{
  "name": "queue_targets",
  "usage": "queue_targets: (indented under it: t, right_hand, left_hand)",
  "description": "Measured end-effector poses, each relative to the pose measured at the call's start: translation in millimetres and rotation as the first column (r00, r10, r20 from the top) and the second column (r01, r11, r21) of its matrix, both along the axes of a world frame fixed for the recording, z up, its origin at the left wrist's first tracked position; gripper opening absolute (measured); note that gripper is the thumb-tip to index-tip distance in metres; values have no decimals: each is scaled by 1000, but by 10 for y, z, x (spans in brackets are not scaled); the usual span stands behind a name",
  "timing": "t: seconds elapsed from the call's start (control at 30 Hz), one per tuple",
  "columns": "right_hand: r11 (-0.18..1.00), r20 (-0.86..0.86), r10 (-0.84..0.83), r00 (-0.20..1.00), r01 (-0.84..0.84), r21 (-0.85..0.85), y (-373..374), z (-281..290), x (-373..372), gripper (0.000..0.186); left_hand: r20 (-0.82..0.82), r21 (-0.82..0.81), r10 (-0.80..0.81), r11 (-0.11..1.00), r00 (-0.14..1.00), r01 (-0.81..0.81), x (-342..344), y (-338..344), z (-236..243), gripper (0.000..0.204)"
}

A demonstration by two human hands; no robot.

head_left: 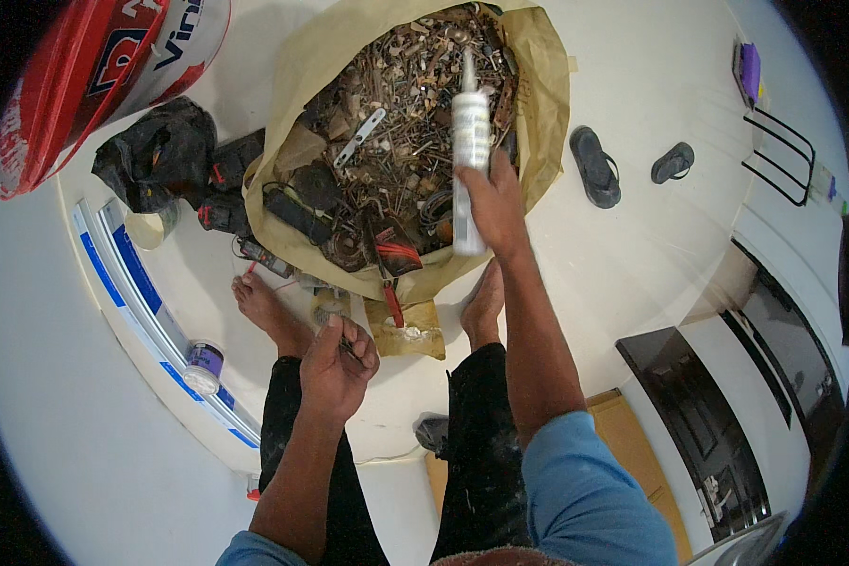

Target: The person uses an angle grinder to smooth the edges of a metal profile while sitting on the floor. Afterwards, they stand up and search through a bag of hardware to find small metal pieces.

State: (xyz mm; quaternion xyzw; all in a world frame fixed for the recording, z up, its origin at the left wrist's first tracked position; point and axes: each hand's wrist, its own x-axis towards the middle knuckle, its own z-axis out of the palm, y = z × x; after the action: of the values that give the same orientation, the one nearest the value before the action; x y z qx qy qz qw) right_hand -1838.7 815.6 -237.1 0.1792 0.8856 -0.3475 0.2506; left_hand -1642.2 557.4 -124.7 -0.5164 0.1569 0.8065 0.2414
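Observation:
My right hand is wrapped round a white sealant cartridge, its nozzle pointing away from me above the open tan sack. Inside the sack lies a heap of screws and small metal bits, with a pale slotted metal strip on top. A red-handled tool leans over its near edge. Lower left, my left hand is closed, its fingers curled round something small and dark that I cannot make out. Just beyond it, a tan flap with white smears lies on the floor.
A red and white bucket and a black plastic bag stand at the far left. Black power tools lie beside the sack. Blue-and-white strips run along the left wall. Black sandals lie right.

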Motion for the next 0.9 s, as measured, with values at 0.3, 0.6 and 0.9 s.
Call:
queue_targets:
  t: [0.3, 0.6, 0.9]
  right_hand:
    - [591, 77, -488, 869, 395, -704, -190, 813, 601, 69]
    - [982, -739, -170, 652, 53, -180, -102, 144, -394, 53]
    - [972, -704, -138, 697, -43, -233, -567, -531, -143, 52]
  left_hand:
    - [-26, 1, 14, 1000, 1000, -14, -45, 1, 23, 36]
    - [0, -8, -15, 1000, 1000, 15, -49, 32, 67, 36]
    - [17, -53, -14, 999, 1000, 15, -11, 22, 57, 37]
